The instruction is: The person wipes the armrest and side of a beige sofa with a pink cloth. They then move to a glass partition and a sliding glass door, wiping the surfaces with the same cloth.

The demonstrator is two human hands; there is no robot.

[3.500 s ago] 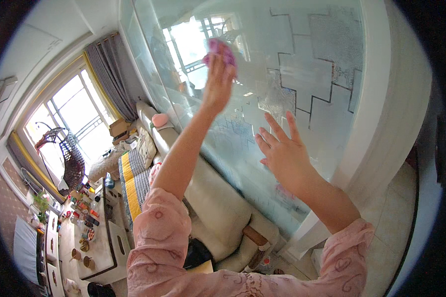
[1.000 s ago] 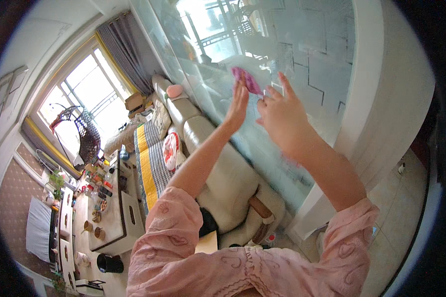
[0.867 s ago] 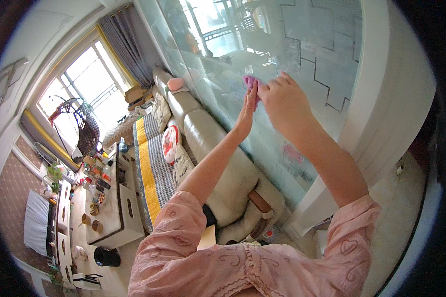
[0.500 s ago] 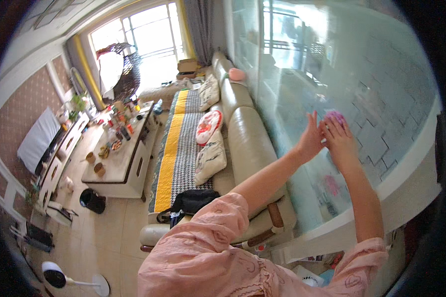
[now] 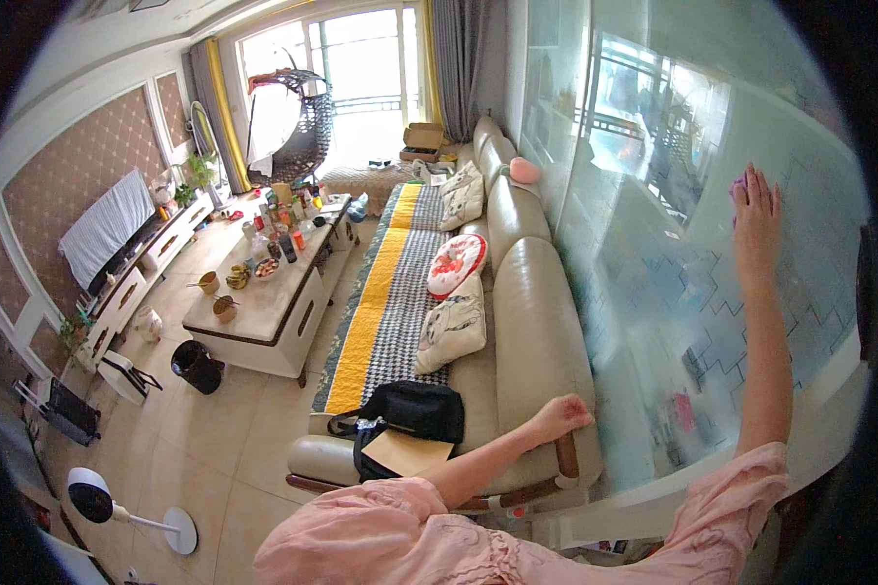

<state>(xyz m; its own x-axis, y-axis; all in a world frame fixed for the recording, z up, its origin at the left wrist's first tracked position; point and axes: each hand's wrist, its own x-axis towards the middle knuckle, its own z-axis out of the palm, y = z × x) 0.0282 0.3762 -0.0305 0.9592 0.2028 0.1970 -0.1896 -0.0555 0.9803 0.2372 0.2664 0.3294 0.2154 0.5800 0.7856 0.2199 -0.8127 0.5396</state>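
Note:
Pressed against the glass panel (image 5: 644, 322) on the right, my right hand (image 5: 757, 229) is stretched upward with its fingers together. A small pink-purple cloth (image 5: 738, 191) shows beside and under those fingers, most of it covered by them. My left hand (image 5: 560, 417) hangs lower down, in front of the leather sofa (image 5: 537, 351) near its wooden-trimmed arm. Its fingers are curled in and nothing shows in them. Hazy streaks and reflections of the window lie across the glass.
A black backpack (image 5: 415, 409) lies on the sofa's near end, beside several cushions (image 5: 454, 327). To the left stand a coffee table (image 5: 239, 317) crowded with bottles and bowls, a black bin (image 5: 196, 367), and a white camera-like device (image 5: 179, 529) on a round base.
My right hand has slid up and to the right on the glass with the cloth. My left hand has left the glass and dropped toward the sofa. The view has turned slightly left.

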